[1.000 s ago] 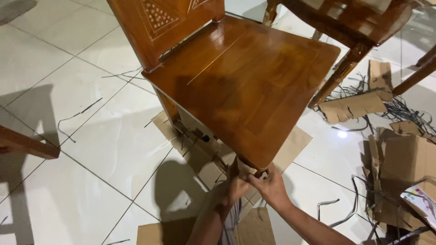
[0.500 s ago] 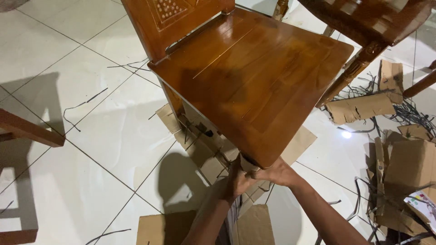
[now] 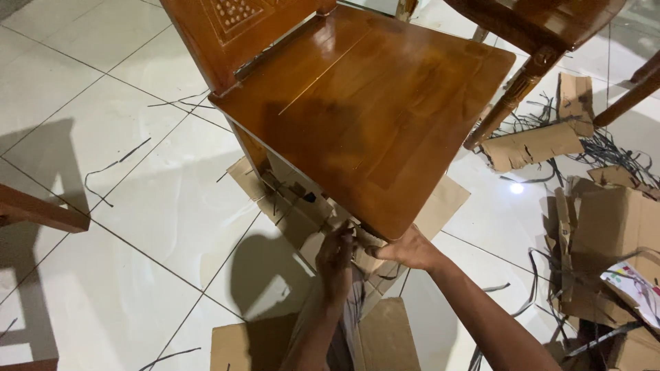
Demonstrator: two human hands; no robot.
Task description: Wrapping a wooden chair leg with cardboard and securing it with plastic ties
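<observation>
A polished brown wooden chair (image 3: 357, 117) stands on the white tiled floor, with cardboard wrapping (image 3: 313, 220) and dark straps around its legs below the seat. My left hand (image 3: 335, 255) grips the cardboard at the near front corner, under the seat. My right hand (image 3: 409, 250) holds the same piece of cardboard just to the right, its fingers tucked under the seat's corner. The chair leg there is hidden by both hands.
Torn cardboard pieces (image 3: 533, 145) and black plastic straps (image 3: 605, 154) litter the floor at right. A heap of flattened boxes (image 3: 608, 254) lies at far right. Another wooden chair (image 3: 543, 31) stands behind. A wooden piece (image 3: 38, 213) juts in at left. A cardboard sheet (image 3: 378, 340) lies near me.
My hands have moved up slightly and spread apart on the cardboard at the chair's corner; the view has shifted a little.
</observation>
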